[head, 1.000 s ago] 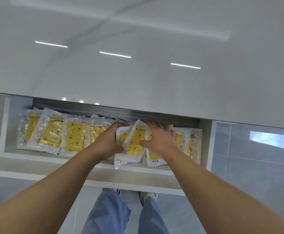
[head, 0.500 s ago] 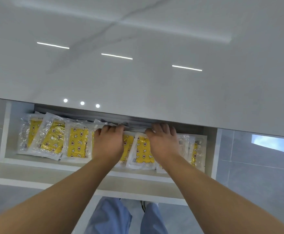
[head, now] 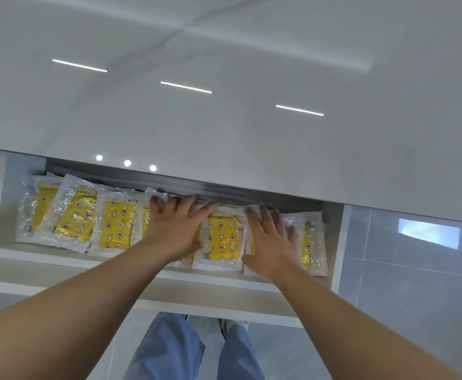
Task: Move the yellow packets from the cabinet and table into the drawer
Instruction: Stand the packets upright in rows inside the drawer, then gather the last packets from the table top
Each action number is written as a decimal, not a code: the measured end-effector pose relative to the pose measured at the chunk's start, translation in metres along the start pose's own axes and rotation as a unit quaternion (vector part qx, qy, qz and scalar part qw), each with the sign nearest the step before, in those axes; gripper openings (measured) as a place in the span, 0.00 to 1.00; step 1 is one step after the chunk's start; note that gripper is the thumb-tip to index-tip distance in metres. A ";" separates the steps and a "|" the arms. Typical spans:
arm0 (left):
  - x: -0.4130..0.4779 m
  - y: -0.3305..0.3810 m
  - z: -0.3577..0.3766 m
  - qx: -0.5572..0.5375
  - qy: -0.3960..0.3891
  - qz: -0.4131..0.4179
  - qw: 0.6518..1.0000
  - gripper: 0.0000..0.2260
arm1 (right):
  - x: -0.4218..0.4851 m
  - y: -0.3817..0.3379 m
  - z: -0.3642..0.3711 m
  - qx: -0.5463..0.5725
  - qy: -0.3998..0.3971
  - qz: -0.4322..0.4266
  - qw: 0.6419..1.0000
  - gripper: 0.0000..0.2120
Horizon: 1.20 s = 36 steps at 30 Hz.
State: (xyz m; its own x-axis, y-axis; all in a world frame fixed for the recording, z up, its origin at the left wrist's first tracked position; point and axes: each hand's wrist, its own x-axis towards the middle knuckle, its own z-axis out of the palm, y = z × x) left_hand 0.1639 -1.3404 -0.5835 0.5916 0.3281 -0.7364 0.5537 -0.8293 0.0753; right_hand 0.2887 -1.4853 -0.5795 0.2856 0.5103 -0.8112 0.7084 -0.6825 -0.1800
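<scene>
Both arms reach forward into an open drawer (head: pixel 46 270), the left hand (head: pixel 175 231) and right hand (head: pixel 272 245) laid flat with fingers straight and spread, gripping nothing. A glossy white, grey-veined tabletop (head: pixel 224 127) overhangs the drawer and mirrors strip lights; grey floor tiles (head: pixel 416 283) and blue trousers (head: pixel 169 352) show below. Yellow packets (head: pixel 117 229) lie in an overlapping row across the drawer. Each palm presses on packets, with one star-printed packet (head: pixel 223 242) exposed between the hands.

Yellow packets (head: pixel 222 240) printed with stars and moons lie in a white drawer (head: pixel 59 256) under a grey-veined countertop (head: pixel 224 119).
</scene>
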 end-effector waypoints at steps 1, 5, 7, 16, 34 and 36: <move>-0.001 0.001 0.001 0.014 0.005 0.000 1.000 0.37 | -0.002 0.000 0.000 -0.002 0.003 0.000 1.000 0.43; -0.014 0.012 -0.003 -0.047 -0.001 -0.023 0.999 0.39 | -0.019 -0.005 -0.006 0.024 0.026 0.041 0.999 0.41; -0.026 0.016 -0.009 -0.093 0.028 -0.021 0.995 0.36 | -0.033 -0.008 -0.013 0.065 0.035 0.062 0.995 0.38; -0.119 0.022 -0.118 -0.267 0.152 0.035 0.951 0.20 | -0.137 -0.029 -0.094 0.227 0.102 0.115 0.962 0.23; -0.194 -0.145 -0.305 -0.134 0.123 0.228 0.957 0.17 | -0.231 -0.282 -0.195 0.552 0.278 0.206 0.759 0.20; -0.209 -0.164 -0.309 -0.121 0.123 0.252 0.952 0.17 | -0.243 -0.312 -0.195 0.561 0.302 0.213 0.741 0.20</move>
State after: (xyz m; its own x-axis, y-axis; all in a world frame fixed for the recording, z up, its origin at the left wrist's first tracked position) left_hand 0.1308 -1.1333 -0.2340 0.9208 0.0369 -0.3884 0.2645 -0.7909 0.5519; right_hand 0.1247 -1.2945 -0.2175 0.8057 0.0340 -0.5914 -0.4141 -0.6815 -0.6034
